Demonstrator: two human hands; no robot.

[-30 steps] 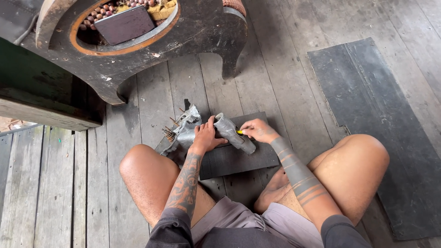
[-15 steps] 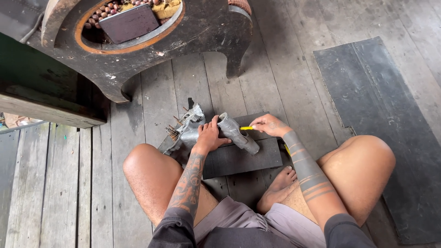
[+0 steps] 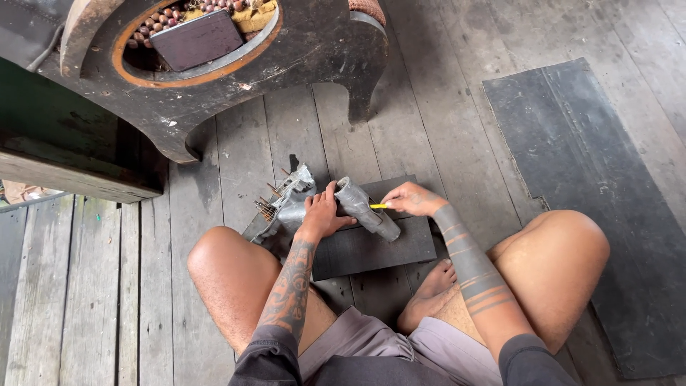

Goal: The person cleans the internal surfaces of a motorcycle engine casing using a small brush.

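I sit cross-legged on a wooden floor. My left hand [image 3: 323,214] grips a grey metal part [image 3: 289,204] with bent fins and thin rusty wires sticking out at its left. A grey tube [image 3: 366,209] juts from it toward the right, over a dark rectangular mat [image 3: 389,246] lying between my knees. My right hand [image 3: 409,199] pinches a small yellow tool [image 3: 379,206] whose tip touches the tube's side.
A large dark wooden block [image 3: 286,64] with a round orange-rimmed hollow stands ahead, holding a dark flat slab [image 3: 196,39] and several small reddish-brown round pieces. A long black mat [image 3: 607,186] lies on the planks at the right. My bare knees flank the work.
My right hand has shifted slightly right along the tube, and the yellow tool now shows between its fingers. The left hand keeps its grip on the metal part.
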